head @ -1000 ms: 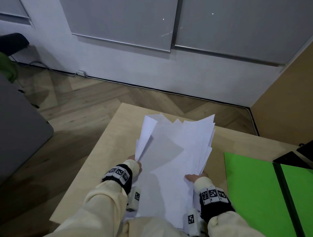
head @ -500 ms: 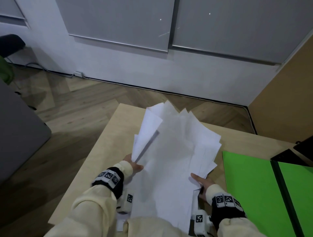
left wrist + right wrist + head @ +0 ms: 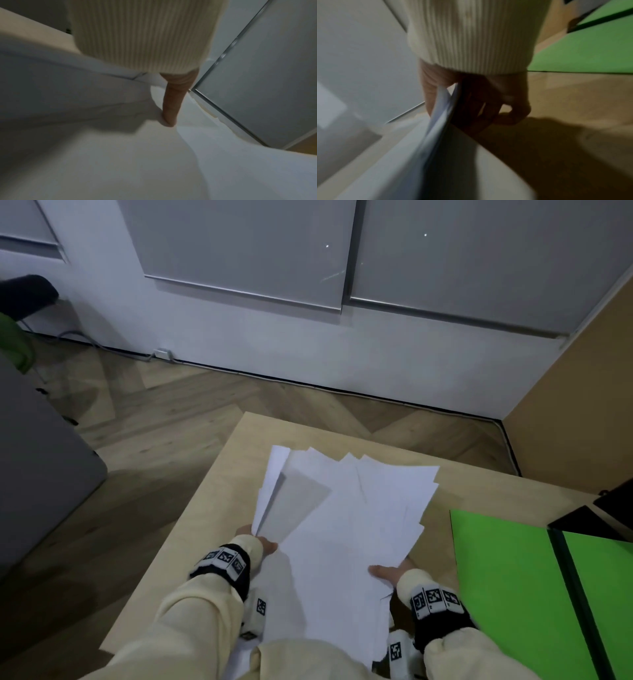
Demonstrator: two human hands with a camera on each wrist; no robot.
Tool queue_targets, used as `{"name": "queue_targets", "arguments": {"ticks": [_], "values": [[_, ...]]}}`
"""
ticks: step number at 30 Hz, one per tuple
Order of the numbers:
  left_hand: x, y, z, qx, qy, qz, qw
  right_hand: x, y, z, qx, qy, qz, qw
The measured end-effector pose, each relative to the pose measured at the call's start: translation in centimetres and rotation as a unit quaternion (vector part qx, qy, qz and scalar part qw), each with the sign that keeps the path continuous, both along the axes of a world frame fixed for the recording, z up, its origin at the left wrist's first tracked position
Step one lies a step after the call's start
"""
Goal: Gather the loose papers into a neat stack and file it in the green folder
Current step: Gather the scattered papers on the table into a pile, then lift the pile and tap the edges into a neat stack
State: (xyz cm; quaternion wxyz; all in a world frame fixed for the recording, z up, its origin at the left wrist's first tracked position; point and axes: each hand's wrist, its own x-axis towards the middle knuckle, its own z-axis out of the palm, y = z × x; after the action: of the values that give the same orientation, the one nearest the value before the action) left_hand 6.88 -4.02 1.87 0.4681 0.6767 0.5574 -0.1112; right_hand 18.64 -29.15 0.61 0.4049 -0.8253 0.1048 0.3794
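Observation:
A fanned, uneven bundle of white papers (image 3: 346,522) is held up over the wooden table (image 3: 219,494) between both hands. My left hand (image 3: 255,541) holds its left edge; in the left wrist view a thumb (image 3: 171,106) presses on the papers (image 3: 120,155). My right hand (image 3: 388,571) grips the right edge, with the papers (image 3: 440,112) pinched between thumb and curled fingers (image 3: 513,112). The open green folder (image 3: 507,577) lies flat on the table to the right of the right hand, and shows as the green folder (image 3: 583,51) in the right wrist view.
A black object (image 3: 582,520) lies at the folder's far right corner. The table's left edge drops to a wood floor (image 3: 154,419). A grey wall with panels (image 3: 274,268) stands behind, a brown board (image 3: 575,405) at right, a dark grey block (image 3: 37,460) at left.
The bundle tipped away and its sheets fanned out to the right. My right hand went from an open palm under the edge to a pinching grip. The left hand kept its hold.

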Motion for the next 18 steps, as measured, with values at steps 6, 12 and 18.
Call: {"name": "queue_targets", "arguments": {"ticks": [6, 12, 18], "values": [[0.9, -0.8, -0.2, 0.027, -0.061, -0.052, 0.996, -0.3, -0.1, -0.7, -0.045, -0.043, -0.022, 0.998], [1.9, 0.8, 2.6, -0.001, -0.151, -0.012, 0.989, 1.5, -1.1, 2.6, 0.018, -0.132, -0.112, 0.985], [3.2, 4.0, 6.9, -0.056, -0.275, -0.038, 0.959, 4.4, -2.3, 7.6, 0.116, -0.181, -0.151, 0.965]]}}
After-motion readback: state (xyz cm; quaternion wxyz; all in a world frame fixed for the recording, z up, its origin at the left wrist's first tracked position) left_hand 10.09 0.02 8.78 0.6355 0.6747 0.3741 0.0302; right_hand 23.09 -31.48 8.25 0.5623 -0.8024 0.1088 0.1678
